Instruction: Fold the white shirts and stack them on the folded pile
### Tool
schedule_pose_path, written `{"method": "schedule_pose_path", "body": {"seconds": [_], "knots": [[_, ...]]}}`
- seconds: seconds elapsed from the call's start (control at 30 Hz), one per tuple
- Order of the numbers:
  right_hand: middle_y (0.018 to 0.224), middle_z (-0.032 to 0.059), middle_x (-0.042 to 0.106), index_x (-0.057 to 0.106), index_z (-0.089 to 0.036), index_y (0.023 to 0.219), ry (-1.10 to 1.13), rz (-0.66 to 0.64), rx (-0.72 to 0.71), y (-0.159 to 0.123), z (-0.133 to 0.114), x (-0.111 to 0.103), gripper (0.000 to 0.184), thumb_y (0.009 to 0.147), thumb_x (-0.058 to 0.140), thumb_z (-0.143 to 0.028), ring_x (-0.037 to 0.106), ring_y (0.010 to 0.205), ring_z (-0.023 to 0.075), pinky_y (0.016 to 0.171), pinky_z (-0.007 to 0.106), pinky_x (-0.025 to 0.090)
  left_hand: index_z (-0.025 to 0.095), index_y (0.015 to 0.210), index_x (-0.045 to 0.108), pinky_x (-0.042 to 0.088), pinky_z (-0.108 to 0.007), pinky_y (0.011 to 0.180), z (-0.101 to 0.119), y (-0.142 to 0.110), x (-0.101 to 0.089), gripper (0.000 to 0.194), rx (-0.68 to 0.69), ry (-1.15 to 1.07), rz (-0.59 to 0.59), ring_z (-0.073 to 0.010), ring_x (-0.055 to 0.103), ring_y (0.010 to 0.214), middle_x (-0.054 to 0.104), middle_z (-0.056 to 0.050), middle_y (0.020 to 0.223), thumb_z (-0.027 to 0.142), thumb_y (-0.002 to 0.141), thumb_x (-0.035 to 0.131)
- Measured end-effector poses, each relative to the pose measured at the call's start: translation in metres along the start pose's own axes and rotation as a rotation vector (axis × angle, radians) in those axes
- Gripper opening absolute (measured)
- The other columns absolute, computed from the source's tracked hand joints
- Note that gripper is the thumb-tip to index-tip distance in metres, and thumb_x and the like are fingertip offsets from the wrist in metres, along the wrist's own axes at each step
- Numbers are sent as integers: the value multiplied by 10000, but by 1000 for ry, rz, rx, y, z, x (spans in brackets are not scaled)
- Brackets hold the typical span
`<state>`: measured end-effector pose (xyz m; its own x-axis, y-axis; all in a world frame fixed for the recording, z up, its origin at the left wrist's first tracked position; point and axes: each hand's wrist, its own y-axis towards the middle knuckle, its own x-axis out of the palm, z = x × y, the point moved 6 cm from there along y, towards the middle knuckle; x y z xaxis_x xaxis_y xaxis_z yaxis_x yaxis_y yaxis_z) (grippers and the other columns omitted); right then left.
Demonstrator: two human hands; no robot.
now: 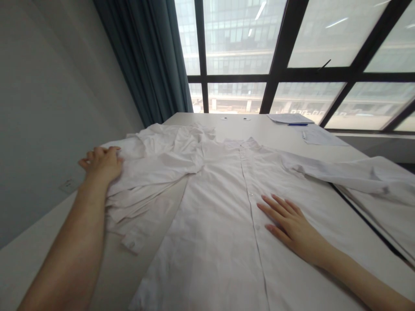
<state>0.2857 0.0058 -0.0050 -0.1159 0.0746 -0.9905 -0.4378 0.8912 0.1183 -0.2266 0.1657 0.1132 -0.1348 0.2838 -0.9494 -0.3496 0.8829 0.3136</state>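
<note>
my hands on a white button-up shirt (207,224) laid out on the tabletop (279,134)
my right hand (289,222) is spread flat on the buttoned front; my left hand (102,164) curls lightly on bunched cloth, no clear pinch. the left sleeve (136,220) is folded in, cuff nearest me; the right sleeve (353,175) lies stretched out, unfolded.

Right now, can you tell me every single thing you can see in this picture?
table: one, white, under everything
shirt: one, white, spread on the table
papers: two sheets or piles, white, far end of the table
pen: one, blue, by the papers
window: one, dark frame, straight ahead
curtain: one, blue-green, left of the window
wall: one, grey, on the left
socket: one, pale, low on the wall
left hand: one, on the bunched shirt
right hand: one, flat on the shirt
</note>
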Motion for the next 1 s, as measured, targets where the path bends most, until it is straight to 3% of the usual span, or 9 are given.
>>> {"method": "schedule_pose_path", "body": {"seconds": [0.1, 0.23, 0.33, 0.4, 0.5, 0.63, 0.83, 1.0], "knots": [[1565, -12, 284, 337, -360, 1487, -15, -3, -5, 0, 0, 1, 526, 983, 353, -509, 238, 1442, 280, 1122, 561, 278, 166, 1319, 514, 299, -552, 1033, 14, 2, -5, 447, 72, -25, 44, -342, 403, 1283, 453, -181, 1370, 341, 972, 294], [1565, -10, 283, 333, -360, 1488, -22, 10, -13, 0, 1, 3, 526, 983, 357, -502, 230, 1444, 281, 1119, 564, 281, 152, 1266, 563, 320, -411, 1067, 79, -13, -8, 399, 391, -131, 31, -240, 463, 1266, 535, -119, 1341, 268, 958, 337], [1566, -11, 282, 304, -373, 1497, -20, 21, -18, -1, 1, 3, 535, 981, 369, -499, 230, 1444, 278, 1122, 566, 275, 189, 1377, 471, 282, -399, 1100, 134, -41, 17, 442, 615, -174, -103, -208, 425, 1323, 486, -85, 1434, 325, 994, 299], [1568, -9, 277, 282, -377, 1504, -24, 19, -21, -1, 1, 2, 543, 981, 367, -500, 232, 1444, 274, 1124, 563, 272, 240, 1428, 421, 263, -460, 1106, 154, -57, 42, 475, 651, -151, -164, -238, 381, 1370, 428, -73, 1492, 401, 992, 321], [1573, -5, 264, 263, -377, 1510, -34, 7, -26, -2, 0, 2, 550, 983, 358, -505, 223, 1446, 277, 1125, 562, 270, 223, 1496, 315, 196, -531, 1119, 160, -68, 76, 545, 674, -32, -207, -277, 270, 1435, 337, -113, 1542, 445, 1000, 278], [1579, -9, 247, 238, -384, 1516, -33, -9, -27, -2, -2, 2, 562, 981, 355, -512, 194, 1452, 288, 1126, 574, 260, 229, 1502, 306, 170, -501, 1138, 150, -59, 92, 522, 706, -13, -139, -245, 278, 1436, 353, -94, 1536, 401, 1017, 215], [1587, -10, 213, 251, -375, 1515, 15, -69, 4, -1, -2, 3, 562, 981, 331, -533, 152, 1461, 283, 1135, 587, 230, 141, 1461, 385, 165, -486, 1145, 154, -54, 83, 508, 706, 3, -7, -264, 359, 1395, 425, -157, 1483, 326, 1006, 253], [1574, 22, 267, 372, -347, 1476, 181, -167, 10, 3, 7, -9, 566, 957, 362, -574, 205, 1446, 297, 1139, 568, 251, 119, 1445, 393, 188, -456, 1155, 178, -80, 61, 495, 735, -87, 76, -251, 325, 1413, 364, -173, 1517, 241, 982, 272]]}}
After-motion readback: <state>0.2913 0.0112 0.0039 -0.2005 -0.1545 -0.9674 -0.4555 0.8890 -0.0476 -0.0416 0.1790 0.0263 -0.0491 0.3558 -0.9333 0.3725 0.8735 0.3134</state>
